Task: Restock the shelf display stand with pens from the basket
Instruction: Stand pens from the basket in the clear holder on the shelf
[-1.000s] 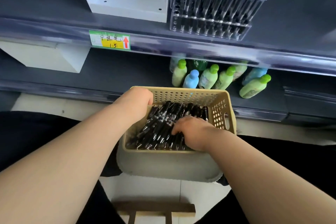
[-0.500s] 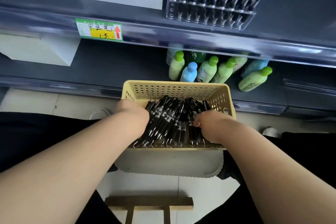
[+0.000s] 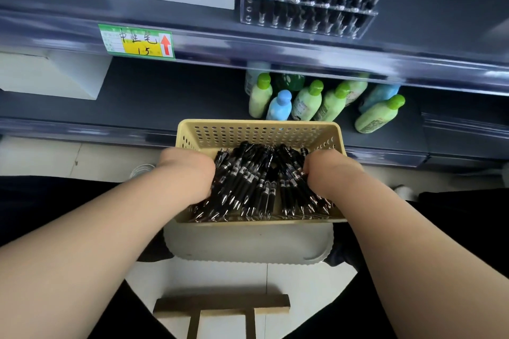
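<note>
Black pens (image 3: 256, 181) in basket (image 3: 256, 132), between left hand (image 3: 187, 170), right hand (image 3: 332, 172), fingers hidden

Your fingers vanish among the pens (image 3: 248, 179) under your left hand (image 3: 187, 173) and right hand (image 3: 332, 173), so any grip is unclear. The top edge of the frame cuts off the display stand (image 3: 305, 8). The small print on the price tag (image 3: 136, 41) is too fine to read.
</note>
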The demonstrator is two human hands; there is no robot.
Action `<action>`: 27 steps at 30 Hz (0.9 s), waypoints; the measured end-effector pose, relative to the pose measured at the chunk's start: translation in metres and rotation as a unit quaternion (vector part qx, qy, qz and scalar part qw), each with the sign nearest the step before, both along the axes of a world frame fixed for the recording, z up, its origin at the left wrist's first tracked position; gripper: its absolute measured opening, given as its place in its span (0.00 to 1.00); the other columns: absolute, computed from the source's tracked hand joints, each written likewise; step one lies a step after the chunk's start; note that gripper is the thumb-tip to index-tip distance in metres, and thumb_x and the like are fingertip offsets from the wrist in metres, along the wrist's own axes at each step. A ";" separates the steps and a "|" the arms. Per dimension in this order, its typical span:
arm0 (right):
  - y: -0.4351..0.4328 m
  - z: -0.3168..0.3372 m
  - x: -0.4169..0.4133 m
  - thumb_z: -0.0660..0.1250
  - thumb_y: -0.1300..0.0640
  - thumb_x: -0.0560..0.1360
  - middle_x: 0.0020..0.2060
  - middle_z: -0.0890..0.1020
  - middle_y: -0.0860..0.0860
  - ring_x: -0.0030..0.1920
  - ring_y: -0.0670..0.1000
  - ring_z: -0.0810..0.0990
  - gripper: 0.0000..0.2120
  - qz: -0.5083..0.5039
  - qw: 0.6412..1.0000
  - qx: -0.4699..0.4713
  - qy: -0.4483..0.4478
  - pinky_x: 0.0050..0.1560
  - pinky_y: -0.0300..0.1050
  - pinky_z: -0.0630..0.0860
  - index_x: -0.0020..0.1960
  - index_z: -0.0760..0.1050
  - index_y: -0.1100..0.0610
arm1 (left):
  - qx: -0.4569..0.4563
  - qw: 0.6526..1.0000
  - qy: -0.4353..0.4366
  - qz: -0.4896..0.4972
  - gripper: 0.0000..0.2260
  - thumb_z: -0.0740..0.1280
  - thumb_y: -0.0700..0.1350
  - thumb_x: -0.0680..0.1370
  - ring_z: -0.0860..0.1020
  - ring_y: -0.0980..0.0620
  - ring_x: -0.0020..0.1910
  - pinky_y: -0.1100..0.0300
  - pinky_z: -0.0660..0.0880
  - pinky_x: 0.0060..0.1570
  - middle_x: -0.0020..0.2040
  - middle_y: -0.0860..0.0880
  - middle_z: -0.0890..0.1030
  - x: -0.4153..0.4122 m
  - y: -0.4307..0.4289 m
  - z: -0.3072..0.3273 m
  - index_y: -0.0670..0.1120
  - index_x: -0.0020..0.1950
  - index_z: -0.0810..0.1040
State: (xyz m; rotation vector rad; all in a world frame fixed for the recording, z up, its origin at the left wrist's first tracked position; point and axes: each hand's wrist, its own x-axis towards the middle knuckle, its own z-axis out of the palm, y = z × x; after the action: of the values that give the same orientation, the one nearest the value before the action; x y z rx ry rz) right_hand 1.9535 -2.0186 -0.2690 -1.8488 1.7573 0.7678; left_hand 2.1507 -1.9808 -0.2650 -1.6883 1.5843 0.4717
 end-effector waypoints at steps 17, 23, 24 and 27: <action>-0.007 -0.010 -0.011 0.58 0.66 0.74 0.47 0.77 0.58 0.43 0.56 0.72 0.12 -0.012 0.999 -0.031 -0.003 0.43 0.46 0.71 0.54 0.74 0.61 | -0.032 0.988 0.153 0.018 0.15 0.62 0.56 0.77 0.77 0.52 0.39 0.62 0.70 0.35 0.35 0.53 0.78 0.013 0.000 0.006 0.48 0.40 0.81; 0.009 -0.009 0.012 0.57 0.66 0.76 0.59 0.75 0.54 0.51 0.57 0.78 0.24 0.061 0.992 -0.009 -0.114 0.46 0.44 0.75 0.68 0.68 0.48 | 0.024 0.985 0.173 0.001 0.13 0.64 0.58 0.76 0.78 0.55 0.44 0.62 0.71 0.36 0.42 0.55 0.83 0.009 0.010 0.009 0.51 0.43 0.82; 0.013 -0.011 0.018 0.56 0.67 0.76 0.61 0.73 0.53 0.51 0.56 0.78 0.27 0.093 0.986 0.001 -0.140 0.44 0.45 0.74 0.70 0.64 0.45 | 0.030 0.985 0.170 -0.004 0.13 0.65 0.59 0.75 0.78 0.55 0.44 0.62 0.72 0.37 0.42 0.55 0.83 0.008 0.013 0.010 0.51 0.43 0.82; 0.023 -0.015 0.035 0.55 0.69 0.74 0.65 0.66 0.52 0.60 0.58 0.74 0.35 0.175 0.969 0.022 -0.172 0.51 0.48 0.74 0.73 0.56 0.40 | 0.025 0.991 0.129 -0.036 0.13 0.65 0.60 0.74 0.77 0.51 0.46 0.60 0.75 0.43 0.44 0.54 0.80 0.008 0.019 0.013 0.52 0.44 0.80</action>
State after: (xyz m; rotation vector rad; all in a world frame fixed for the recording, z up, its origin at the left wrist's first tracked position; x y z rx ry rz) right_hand 1.9883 -1.9956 -0.2843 -2.1409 1.2079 0.5585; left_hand 2.1591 -1.9616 -0.2525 -1.5764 1.7949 0.7100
